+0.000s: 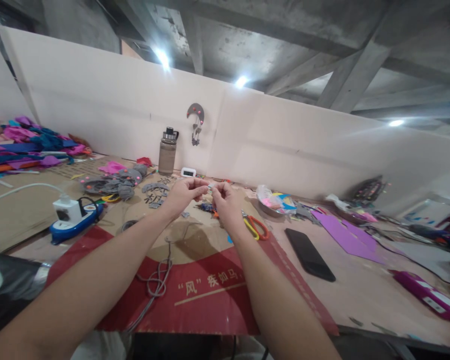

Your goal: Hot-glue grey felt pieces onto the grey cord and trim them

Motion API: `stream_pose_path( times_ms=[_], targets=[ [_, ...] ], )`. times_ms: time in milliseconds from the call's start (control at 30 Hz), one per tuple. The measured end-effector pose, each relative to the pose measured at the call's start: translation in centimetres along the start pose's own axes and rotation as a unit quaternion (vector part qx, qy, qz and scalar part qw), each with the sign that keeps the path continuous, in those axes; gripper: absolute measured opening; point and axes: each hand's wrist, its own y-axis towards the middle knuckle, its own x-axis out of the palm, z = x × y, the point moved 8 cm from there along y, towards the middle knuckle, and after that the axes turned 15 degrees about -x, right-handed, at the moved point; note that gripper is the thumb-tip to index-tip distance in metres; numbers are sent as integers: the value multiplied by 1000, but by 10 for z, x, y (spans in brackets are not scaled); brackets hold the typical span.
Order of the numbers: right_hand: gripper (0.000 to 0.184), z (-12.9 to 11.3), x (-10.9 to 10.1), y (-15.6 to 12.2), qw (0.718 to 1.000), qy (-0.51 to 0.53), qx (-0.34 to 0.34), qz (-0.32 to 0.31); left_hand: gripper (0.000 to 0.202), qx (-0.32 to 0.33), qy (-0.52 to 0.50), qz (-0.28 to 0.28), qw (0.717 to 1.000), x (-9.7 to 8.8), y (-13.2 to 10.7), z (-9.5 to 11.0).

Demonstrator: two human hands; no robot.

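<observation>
Two hands (183,196) (227,201) over red-and-tan sheet (206,316), pale partition (116,100) behind, concrete ceiling (285,37) above.

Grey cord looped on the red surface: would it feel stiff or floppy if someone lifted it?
The grey cord would probably hang floppy, since it lies in loose, curving loops. It looks thin, so it's likely light. Pulling one end might snag or tighten it where strands cross.
</observation>
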Motion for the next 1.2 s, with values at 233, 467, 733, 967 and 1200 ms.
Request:
stream_pose_path(
  times_ms=[233, 467, 733, 967, 1200],
  targets=[
    [19, -1, 10, -1, 988, 150, 35, -11, 30, -33, -93, -32, 995, -1, 8, -10],
    [17, -7, 10, -2, 996, 72, 5, -44, 31, -70, -104, -78, 989, 8, 6, -16],
    [18, 1, 18, -2, 988, 139, 34, -64, 27, -110, -152, -127, 974, 19, 3, -21],
    [16, 3, 14, -5, 993, 110, 26, -11, 27, -89, -134, -84, 983, 14, 3, -19],
    [16, 11, 16, -8, 998, 42, 41, -7, 25, -78, -113, -72, 988, 15, 3, -21]
  ],
)
